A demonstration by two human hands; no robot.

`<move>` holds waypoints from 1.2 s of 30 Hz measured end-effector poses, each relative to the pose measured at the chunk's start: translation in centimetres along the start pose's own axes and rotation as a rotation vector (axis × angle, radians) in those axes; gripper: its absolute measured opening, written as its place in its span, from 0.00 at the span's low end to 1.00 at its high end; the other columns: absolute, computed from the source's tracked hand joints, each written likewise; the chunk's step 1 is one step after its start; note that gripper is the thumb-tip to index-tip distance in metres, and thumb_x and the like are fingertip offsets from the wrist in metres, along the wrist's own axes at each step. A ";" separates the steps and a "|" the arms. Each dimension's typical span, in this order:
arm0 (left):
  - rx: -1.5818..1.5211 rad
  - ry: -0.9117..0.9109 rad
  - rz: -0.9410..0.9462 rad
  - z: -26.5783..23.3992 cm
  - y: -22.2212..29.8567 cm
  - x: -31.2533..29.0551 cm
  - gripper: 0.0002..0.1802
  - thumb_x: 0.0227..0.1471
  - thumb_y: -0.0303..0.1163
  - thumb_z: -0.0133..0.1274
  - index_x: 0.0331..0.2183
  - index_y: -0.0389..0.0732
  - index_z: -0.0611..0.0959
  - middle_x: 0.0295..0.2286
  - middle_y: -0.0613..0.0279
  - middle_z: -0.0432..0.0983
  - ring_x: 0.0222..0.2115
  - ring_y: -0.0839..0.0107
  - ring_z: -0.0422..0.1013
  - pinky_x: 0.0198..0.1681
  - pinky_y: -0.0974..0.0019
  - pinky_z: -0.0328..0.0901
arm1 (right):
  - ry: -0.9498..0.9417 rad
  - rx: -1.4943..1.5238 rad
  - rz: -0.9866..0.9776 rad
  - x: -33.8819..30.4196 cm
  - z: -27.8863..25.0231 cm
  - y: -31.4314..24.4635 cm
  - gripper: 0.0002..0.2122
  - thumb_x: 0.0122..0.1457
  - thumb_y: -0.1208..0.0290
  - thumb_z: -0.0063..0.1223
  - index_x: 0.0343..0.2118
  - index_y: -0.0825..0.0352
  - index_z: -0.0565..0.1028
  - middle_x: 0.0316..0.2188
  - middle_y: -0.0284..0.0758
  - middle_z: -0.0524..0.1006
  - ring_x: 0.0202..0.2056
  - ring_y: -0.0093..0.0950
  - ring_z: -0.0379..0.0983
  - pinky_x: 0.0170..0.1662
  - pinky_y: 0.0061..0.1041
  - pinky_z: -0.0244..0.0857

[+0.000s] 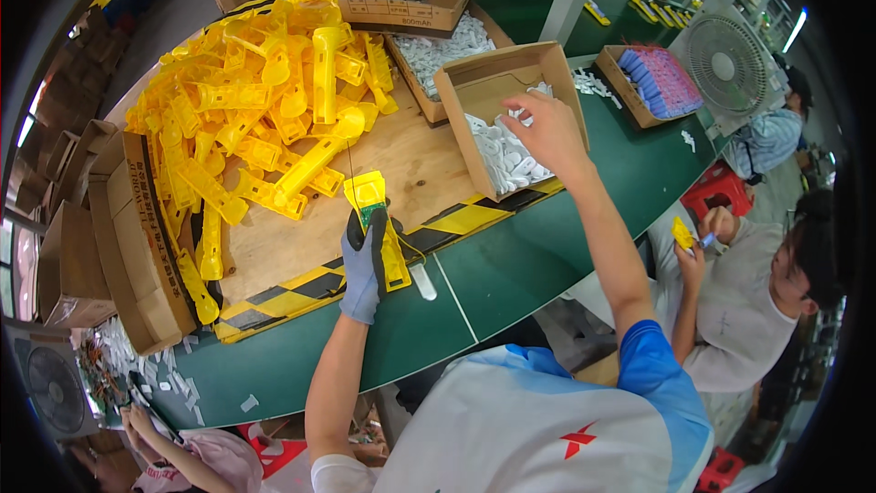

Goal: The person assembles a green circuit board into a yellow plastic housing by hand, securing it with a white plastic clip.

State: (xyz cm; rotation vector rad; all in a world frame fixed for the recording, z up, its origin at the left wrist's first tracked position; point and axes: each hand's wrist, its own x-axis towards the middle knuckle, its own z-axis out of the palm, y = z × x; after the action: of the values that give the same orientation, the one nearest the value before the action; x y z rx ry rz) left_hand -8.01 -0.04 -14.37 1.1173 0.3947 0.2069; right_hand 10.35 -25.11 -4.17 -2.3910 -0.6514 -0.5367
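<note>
My left hand (pixel 362 256), in a grey glove with dark fingertips, is closed around a yellow plastic housing (pixel 394 260). A green circuit board (pixel 370 212) shows at its upper part, with a thin wire beside it. My bare right hand (pixel 546 128) hovers over a cardboard box (pixel 467 82) of small white plastic parts (pixel 511 160). Its fingers are bent, thumb and forefinger seem apart, and I see nothing between them. Beyond my left hand lies a big heap of yellow plastic housings (pixel 265 100) on a wooden board (pixel 420 151) edged with black-and-yellow tape.
An open carton (pixel 411 14) rests on a box of white pieces (pixel 447 55). Farther right stand a box of blue and pink pieces (pixel 652 82) and a fan (pixel 727 50). A white strip (pixel 422 281) lies on the green table (pixel 493 283). People sit at right and lower left.
</note>
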 end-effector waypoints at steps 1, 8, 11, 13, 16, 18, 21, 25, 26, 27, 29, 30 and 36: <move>0.034 0.017 0.013 0.0 -0.1 0.0 0.18 0.59 0.42 0.53 0.45 0.40 0.76 0.26 0.62 0.74 0.20 0.73 0.72 0.21 0.70 0.67 | -0.103 -0.100 -0.112 0.3 0.2 0.7 0.07 0.54 0.69 0.59 0.34 0.64 0.80 0.29 0.37 0.79 0.30 0.37 0.77 0.34 0.35 0.70; 0.151 -0.033 0.046 0.0 1.2 -0.5 0.14 0.58 0.34 0.55 0.44 0.37 0.78 0.31 0.67 0.76 0.28 0.80 0.68 0.31 0.75 0.64 | -0.384 -0.275 -0.146 1.6 0.9 1.9 0.06 0.53 0.69 0.59 0.33 0.63 0.80 0.32 0.39 0.80 0.31 0.41 0.77 0.35 0.37 0.71; 0.106 -0.063 0.004 -0.6 1.1 -0.3 0.17 0.61 0.39 0.52 0.47 0.39 0.76 0.30 0.66 0.75 0.27 0.79 0.69 0.29 0.74 0.65 | -0.343 -0.217 -0.115 1.0 0.2 1.0 0.06 0.54 0.71 0.58 0.34 0.63 0.80 0.31 0.39 0.80 0.28 0.36 0.78 0.33 0.32 0.71; -0.137 -0.153 -0.009 -0.5 1.4 -0.5 0.21 0.62 0.45 0.48 0.50 0.41 0.72 0.30 0.63 0.75 0.25 0.77 0.70 0.26 0.72 0.67 | -0.139 -0.023 -0.018 -0.2 -1.0 -1.8 0.06 0.56 0.72 0.57 0.36 0.64 0.80 0.30 0.38 0.80 0.27 0.32 0.77 0.32 0.28 0.70; -0.209 -0.161 0.013 -0.5 1.1 -0.7 0.23 0.63 0.48 0.45 0.50 0.42 0.70 0.31 0.60 0.75 0.24 0.75 0.71 0.25 0.71 0.68 | 0.208 0.336 0.065 -3.2 -1.6 -5.9 0.07 0.59 0.77 0.56 0.40 0.67 0.79 0.26 0.35 0.76 0.26 0.20 0.72 0.31 0.16 0.66; -0.220 -0.187 0.054 -0.6 0.6 -0.5 0.23 0.63 0.48 0.45 0.51 0.41 0.70 0.33 0.60 0.75 0.26 0.75 0.71 0.28 0.72 0.68 | 0.116 0.412 -0.087 -6.4 0.5 -8.7 0.06 0.57 0.78 0.58 0.37 0.69 0.80 0.27 0.34 0.78 0.28 0.19 0.73 0.31 0.16 0.66; -0.105 -0.132 0.190 -0.2 1.5 -1.8 0.21 0.65 0.46 0.39 0.48 0.39 0.71 0.35 0.59 0.75 0.30 0.71 0.74 0.34 0.69 0.70 | 0.079 0.473 -0.218 -8.2 4.2 -12.8 0.04 0.55 0.80 0.60 0.34 0.70 0.81 0.27 0.31 0.80 0.29 0.17 0.75 0.33 0.16 0.69; 0.086 -0.028 0.514 -0.7 1.3 -1.2 0.23 0.63 0.38 0.45 0.55 0.37 0.68 0.44 0.58 0.71 0.43 0.71 0.68 0.47 0.68 0.64 | 0.147 0.904 0.206 -7.6 9.6 -13.4 0.04 0.57 0.79 0.59 0.35 0.72 0.78 0.29 0.34 0.80 0.30 0.18 0.76 0.35 0.17 0.71; 0.100 -0.011 0.528 -0.9 1.0 -1.0 0.23 0.63 0.36 0.44 0.57 0.36 0.66 0.47 0.57 0.69 0.45 0.70 0.67 0.49 0.67 0.62 | 0.078 1.158 0.386 -7.8 10.9 -13.5 0.05 0.57 0.79 0.59 0.35 0.73 0.77 0.29 0.35 0.80 0.30 0.18 0.76 0.35 0.17 0.71; 0.129 -0.028 0.524 -1.1 0.6 -0.7 0.23 0.63 0.36 0.44 0.57 0.36 0.66 0.47 0.57 0.69 0.45 0.70 0.67 0.49 0.67 0.62 | 0.102 1.177 0.401 -8.3 11.9 -13.6 0.05 0.57 0.79 0.59 0.35 0.73 0.77 0.29 0.35 0.80 0.30 0.18 0.76 0.35 0.17 0.71; -0.007 0.045 0.428 -0.2 0.7 -0.4 0.23 0.64 0.35 0.43 0.57 0.37 0.65 0.47 0.58 0.69 0.46 0.70 0.66 0.48 0.68 0.63 | -0.185 1.269 0.471 -9.0 13.1 -13.0 0.05 0.57 0.80 0.58 0.34 0.73 0.75 0.30 0.35 0.79 0.31 0.19 0.77 0.35 0.17 0.71; -0.034 0.059 0.415 0.0 0.7 -0.6 0.22 0.65 0.36 0.42 0.56 0.37 0.65 0.46 0.58 0.70 0.45 0.70 0.68 0.48 0.68 0.63 | -0.286 1.259 0.506 -9.4 13.6 -12.5 0.04 0.57 0.80 0.58 0.33 0.73 0.75 0.30 0.35 0.80 0.31 0.20 0.77 0.35 0.16 0.70; 0.082 0.001 0.398 -0.5 1.2 -0.5 0.25 0.65 0.43 0.40 0.57 0.38 0.64 0.48 0.56 0.69 0.47 0.64 0.69 0.51 0.62 0.64 | -0.596 1.277 0.554 -8.0 11.6 -11.5 0.04 0.58 0.79 0.58 0.34 0.73 0.75 0.30 0.36 0.81 0.31 0.20 0.77 0.35 0.16 0.71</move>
State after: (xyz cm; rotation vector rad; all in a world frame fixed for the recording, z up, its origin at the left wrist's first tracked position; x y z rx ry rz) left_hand -8.62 0.66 -13.40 1.2701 0.1784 0.5446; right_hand 0.03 -12.24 -11.81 -1.3196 -0.3302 0.6923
